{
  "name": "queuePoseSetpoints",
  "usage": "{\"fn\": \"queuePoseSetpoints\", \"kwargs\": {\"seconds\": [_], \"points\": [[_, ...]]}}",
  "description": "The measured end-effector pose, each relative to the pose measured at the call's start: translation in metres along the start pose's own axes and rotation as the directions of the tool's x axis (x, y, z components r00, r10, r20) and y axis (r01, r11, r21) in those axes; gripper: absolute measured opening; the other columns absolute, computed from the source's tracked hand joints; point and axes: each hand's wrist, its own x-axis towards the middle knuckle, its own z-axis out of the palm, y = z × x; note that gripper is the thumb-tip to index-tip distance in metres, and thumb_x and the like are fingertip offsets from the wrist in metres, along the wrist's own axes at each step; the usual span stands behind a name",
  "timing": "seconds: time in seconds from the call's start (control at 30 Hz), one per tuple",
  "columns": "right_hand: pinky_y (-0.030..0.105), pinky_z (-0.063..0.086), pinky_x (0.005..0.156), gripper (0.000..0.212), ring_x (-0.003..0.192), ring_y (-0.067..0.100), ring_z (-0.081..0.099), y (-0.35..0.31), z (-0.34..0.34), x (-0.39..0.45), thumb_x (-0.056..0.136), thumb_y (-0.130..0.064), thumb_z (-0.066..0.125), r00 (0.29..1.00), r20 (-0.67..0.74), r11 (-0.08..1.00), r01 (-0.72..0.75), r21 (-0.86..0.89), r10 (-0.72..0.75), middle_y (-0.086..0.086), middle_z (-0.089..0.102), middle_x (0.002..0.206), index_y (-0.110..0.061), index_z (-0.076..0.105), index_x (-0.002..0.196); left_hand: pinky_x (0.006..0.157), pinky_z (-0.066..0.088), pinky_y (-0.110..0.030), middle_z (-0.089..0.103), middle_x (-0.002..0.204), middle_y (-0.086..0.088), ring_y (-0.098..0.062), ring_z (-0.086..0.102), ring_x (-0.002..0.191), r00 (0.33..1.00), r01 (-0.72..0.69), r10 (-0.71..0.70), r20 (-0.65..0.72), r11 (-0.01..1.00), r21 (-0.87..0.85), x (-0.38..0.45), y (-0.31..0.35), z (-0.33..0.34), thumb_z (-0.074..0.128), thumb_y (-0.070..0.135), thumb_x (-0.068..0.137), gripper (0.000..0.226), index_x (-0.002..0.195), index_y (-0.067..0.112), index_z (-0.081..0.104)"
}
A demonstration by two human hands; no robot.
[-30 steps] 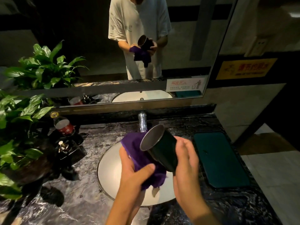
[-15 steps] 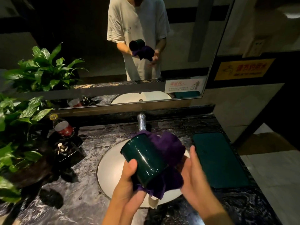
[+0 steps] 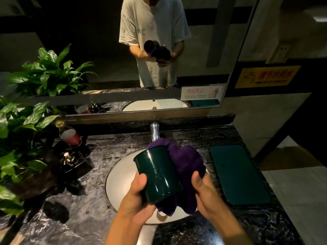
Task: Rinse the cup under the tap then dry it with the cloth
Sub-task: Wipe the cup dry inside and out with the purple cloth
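left hand point(image 3: 139, 197) grips cup point(image 3: 157, 175) | cloth point(image 3: 185, 167) between cup, right hand point(image 3: 203, 190)

plant point(image 3: 26, 131), bottle point(image 3: 68, 134) (perhaps juice), green mat point(image 3: 238, 174)

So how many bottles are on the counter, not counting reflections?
1: the bottle stands at the counter's back left beside the plant. Leaves may hide others.

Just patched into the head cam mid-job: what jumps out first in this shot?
Dead centre over the white sink, the left hand grips a dark green cup tipped on its side, with a purple cloth bunched against its right flank by the right hand. Above, the mirror repeats the scene, and leafy plants crowd the left of the counter.
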Motion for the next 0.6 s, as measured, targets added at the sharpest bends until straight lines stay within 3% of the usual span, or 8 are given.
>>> {"fn": "queuePoseSetpoints", "kwargs": {"seconds": [0.07,0.17,0.27,0.37,0.43,0.5,0.53,0.6], "points": [[0.041,0.057,0.092,0.05,0.115,0.024,0.068,0.002,0.005,-0.001,0.076,-0.066,0.073,0.99,-0.132,0.996,0.045,-0.075,-0.054,0.004,0.074,0.12,-0.033,0.073,0.114,0.069,0.065,-0.043,0.078,0.103,-0.021,-0.035,0.078,0.091,0.999,-0.032,0.028,0.029,0.991,0.131,0.001,0.001,0.0,0.107,0.026,0.036,0.102,0.125,0.005,0.065],[0.051,0.058,0.08,0.071,0.088,0.032,0.072,-0.001,0.012,-0.004,0.068,-0.08,0.067,0.936,-0.332,0.961,0.021,-0.277,-0.116,0.017,0.075,0.091,-0.015,0.073,0.096,0.078,0.063,-0.039,0.076,0.118,-0.012,-0.032,0.074,0.106,0.992,-0.109,0.125,-0.01,0.9,0.422,0.004,0.004,0.001,0.103,0.04,0.048,0.084,0.125,0.03,0.07],[0.032,0.052,0.053,0.083,0.056,0.02,0.064,-0.008,0.023,-0.011,0.064,-0.088,0.059,0.876,-0.422,0.902,0.036,-0.43,-0.235,0.011,0.068,0.061,-0.005,0.066,0.071,0.083,0.062,-0.04,0.072,0.127,-0.012,-0.034,0.07,0.115,0.986,-0.129,0.166,-0.023,0.838,0.53,0.005,0.0,0.0,0.099,0.041,0.057,0.085,0.133,0.035,0.062],[0.022,0.036,0.037,0.066,0.035,0.009,0.043,-0.015,0.027,-0.012,0.071,-0.08,0.053,0.843,-0.428,0.818,0.024,-0.574,-0.325,-0.005,0.05,0.039,-0.018,0.054,0.049,0.081,0.062,-0.038,0.073,0.123,-0.012,-0.031,0.073,0.111,0.982,-0.127,0.182,-0.056,0.846,0.518,0.003,-0.005,-0.003,0.1,0.043,0.057,0.082,0.13,0.036,0.064],[0.014,0.028,0.036,0.057,0.034,0.002,0.037,-0.015,0.027,-0.013,0.074,-0.078,0.051,0.843,-0.402,0.772,0.025,-0.635,-0.358,-0.012,0.043,0.036,-0.028,0.053,0.047,0.079,0.063,-0.036,0.074,0.12,-0.009,-0.029,0.074,0.108,0.977,-0.129,0.198,-0.076,0.841,0.526,0.002,-0.005,-0.007,0.1,0.045,0.055,0.082,0.129,0.037,0.065],[0.012,0.041,0.043,0.052,0.042,-0.002,0.052,-0.012,0.025,-0.015,0.077,-0.078,0.055,0.876,-0.359,0.836,0.086,-0.542,-0.323,-0.014,0.059,0.046,-0.031,0.065,0.058,0.077,0.063,-0.035,0.075,0.119,-0.007,-0.029,0.074,0.107,0.977,-0.131,0.204,-0.069,0.817,0.561,0.003,-0.006,-0.007,0.098,0.049,0.057,0.081,0.13,0.037,0.064],[0.016,0.052,0.052,0.049,0.055,0.003,0.065,-0.009,0.025,-0.017,0.077,-0.076,0.06,0.902,-0.333,0.89,0.109,-0.443,-0.276,-0.011,0.07,0.058,-0.03,0.073,0.071,0.075,0.063,-0.034,0.075,0.118,-0.005,-0.028,0.074,0.106,0.978,-0.127,0.201,-0.063,0.805,0.58,0.003,-0.006,-0.006,0.097,0.052,0.058,0.081,0.129,0.036,0.063],[0.04,0.062,0.078,0.05,0.085,0.019,0.075,-0.001,0.022,-0.017,0.079,-0.071,0.067,0.925,-0.328,0.964,0.112,-0.243,-0.19,0.002,0.078,0.086,-0.026,0.077,0.097,0.074,0.062,-0.031,0.074,0.121,0.0,-0.022,0.073,0.109,0.975,-0.119,0.212,-0.068,0.754,0.646,0.005,-0.008,-0.002,0.093,0.062,0.057,0.088,0.135,0.04,0.058]]}}
